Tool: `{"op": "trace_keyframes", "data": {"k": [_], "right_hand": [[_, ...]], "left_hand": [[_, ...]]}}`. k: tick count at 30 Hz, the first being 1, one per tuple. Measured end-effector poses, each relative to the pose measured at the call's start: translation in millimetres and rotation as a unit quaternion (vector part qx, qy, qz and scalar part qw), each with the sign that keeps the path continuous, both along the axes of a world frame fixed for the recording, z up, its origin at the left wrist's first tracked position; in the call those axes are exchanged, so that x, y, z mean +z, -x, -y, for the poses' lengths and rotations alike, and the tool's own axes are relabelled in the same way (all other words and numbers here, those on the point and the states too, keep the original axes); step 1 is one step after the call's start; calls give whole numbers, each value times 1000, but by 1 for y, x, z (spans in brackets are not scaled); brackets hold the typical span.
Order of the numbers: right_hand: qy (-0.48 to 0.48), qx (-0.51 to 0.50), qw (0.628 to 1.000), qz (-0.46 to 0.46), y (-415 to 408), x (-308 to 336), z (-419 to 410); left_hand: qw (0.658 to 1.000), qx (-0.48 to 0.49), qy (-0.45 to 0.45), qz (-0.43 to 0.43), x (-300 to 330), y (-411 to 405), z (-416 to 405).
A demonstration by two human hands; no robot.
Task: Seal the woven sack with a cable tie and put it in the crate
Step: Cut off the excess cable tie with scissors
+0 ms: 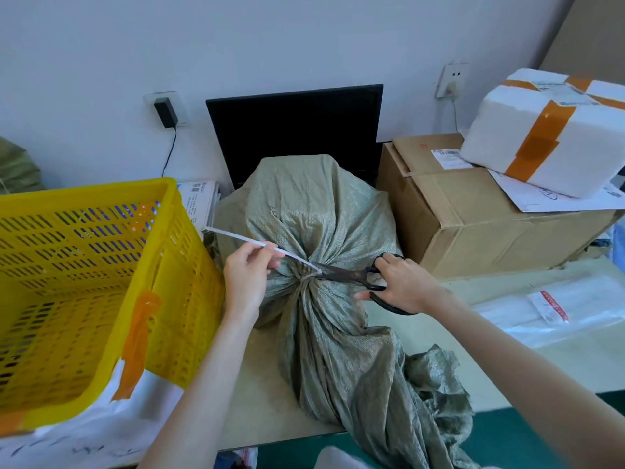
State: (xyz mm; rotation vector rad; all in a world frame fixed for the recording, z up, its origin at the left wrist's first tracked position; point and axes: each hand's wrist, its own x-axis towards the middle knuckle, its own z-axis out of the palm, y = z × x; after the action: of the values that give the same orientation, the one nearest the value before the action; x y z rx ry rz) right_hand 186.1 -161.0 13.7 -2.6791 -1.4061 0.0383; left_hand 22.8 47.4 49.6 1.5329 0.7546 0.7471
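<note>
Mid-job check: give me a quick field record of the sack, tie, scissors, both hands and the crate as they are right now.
sack: grey-green woven sack on the table, neck gathered
cable tie: white cable tie cinched round the neck, long tail sticking out to the left
left hand: left hand pinches the tail, pulling it taut
right hand: right hand grips the scissors
scissors: black scissors, blades at the tail close to the neck
crate: yellow crate left of the sack, sack not yet inside
</note>
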Motion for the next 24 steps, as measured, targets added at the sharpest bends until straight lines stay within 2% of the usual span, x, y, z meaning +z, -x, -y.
{"op": "trace_keyframes", "data": {"k": [5,13,24], "right_hand": [[40,4,999,-18,-3,3,-7],[99,29,995,-6,-5,16,-25],[162,113,973,119,-14,27,-31]], "left_hand": [[1000,-10,26,-1,6,4,1],[997,-71,2,-10,16,5,-1],[995,-98,18,-6,23,-1,-3]]}}
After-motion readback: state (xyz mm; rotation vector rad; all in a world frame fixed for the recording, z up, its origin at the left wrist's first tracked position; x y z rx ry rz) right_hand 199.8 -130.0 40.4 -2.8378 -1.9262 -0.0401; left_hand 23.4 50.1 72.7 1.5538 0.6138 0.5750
